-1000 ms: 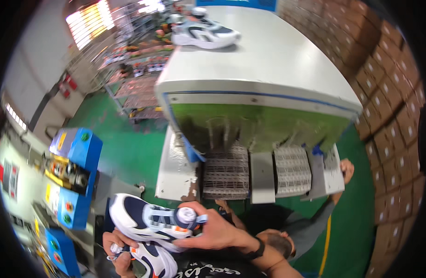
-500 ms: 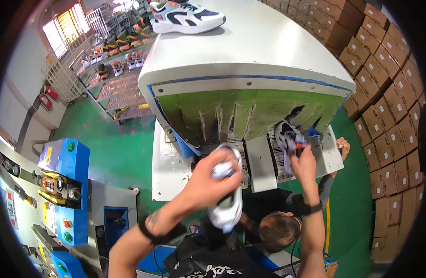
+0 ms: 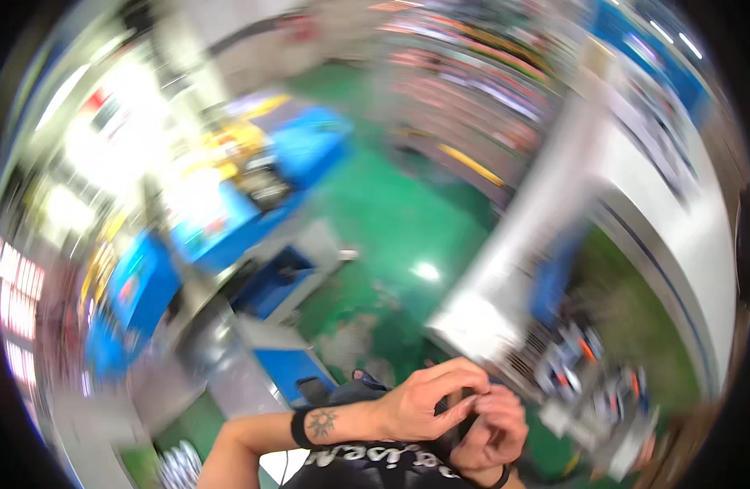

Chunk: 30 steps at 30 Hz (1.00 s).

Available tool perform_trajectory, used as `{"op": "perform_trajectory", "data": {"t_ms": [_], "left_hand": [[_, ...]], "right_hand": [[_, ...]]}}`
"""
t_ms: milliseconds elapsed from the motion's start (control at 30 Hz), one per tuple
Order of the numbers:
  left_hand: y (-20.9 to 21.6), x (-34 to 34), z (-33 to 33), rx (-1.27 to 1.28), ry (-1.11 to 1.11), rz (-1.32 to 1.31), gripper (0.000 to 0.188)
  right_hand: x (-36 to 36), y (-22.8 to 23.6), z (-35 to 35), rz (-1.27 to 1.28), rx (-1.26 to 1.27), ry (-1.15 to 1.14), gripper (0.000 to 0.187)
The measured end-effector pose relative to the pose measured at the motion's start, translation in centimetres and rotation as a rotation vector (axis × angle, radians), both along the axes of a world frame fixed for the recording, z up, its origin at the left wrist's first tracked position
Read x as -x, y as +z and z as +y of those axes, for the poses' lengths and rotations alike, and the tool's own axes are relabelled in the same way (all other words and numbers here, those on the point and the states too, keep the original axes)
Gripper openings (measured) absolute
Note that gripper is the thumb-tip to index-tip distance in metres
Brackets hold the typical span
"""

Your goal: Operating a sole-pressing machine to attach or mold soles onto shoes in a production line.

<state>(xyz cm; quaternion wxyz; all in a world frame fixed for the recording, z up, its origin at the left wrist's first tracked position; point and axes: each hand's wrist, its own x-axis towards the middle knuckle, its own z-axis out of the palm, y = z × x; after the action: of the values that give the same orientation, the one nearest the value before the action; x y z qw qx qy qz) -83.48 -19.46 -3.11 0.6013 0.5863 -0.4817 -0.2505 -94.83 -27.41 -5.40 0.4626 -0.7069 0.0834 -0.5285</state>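
Note:
My left hand [image 3: 440, 399] is in front of my chest, its fingers loosely bent and the thumb apart from them. Close beside it, at the fingertips, is my right hand [image 3: 493, 428], blurred, with half-curled fingers that stand apart. I see nothing held in either hand. To the right, a blurred sneaker [image 3: 566, 371] with orange marks lies on the slatted belt [image 3: 522, 354] at the mouth of the white machine [image 3: 668, 196]. A second blurred shoe [image 3: 624, 395] seems to lie on the lane beyond it. Motion smears their details.
Left stand blue machines [image 3: 306, 155] with yellow parts, and a grey cabinet [image 3: 310, 277] with a blue recess. A shoe rack [image 3: 473, 106] stands at the back on the green floor [image 3: 391, 220]. Shoes [image 3: 179, 469] show at the lower left.
My view has swung left, so the white machine is now at the right. Both hands have come together at my chest. The sneakers they held are out of them; shoes lie on the belts.

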Motion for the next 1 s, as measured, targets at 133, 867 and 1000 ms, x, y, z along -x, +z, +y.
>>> {"op": "perform_trajectory", "data": {"t_ms": [133, 867, 1000], "left_hand": [[-6.2, -1.6, 17.7, -0.104, 0.746, 0.188, 0.016], [-31.0, 36.4, 43.4, -0.961, 3.468, 1.074, 0.013], [-31.6, 36.0, 41.0, -0.997, 3.44, 1.108, 0.015]], "right_hand": [[-8.4, 3.3, 11.4, 0.239, 0.166, 0.787, 0.013], [23.9, -25.5, 70.9, -0.404, 1.915, 2.64, 0.058], [20.0, -25.3, 67.9, 0.075, 1.767, 2.709, 0.06]]}}
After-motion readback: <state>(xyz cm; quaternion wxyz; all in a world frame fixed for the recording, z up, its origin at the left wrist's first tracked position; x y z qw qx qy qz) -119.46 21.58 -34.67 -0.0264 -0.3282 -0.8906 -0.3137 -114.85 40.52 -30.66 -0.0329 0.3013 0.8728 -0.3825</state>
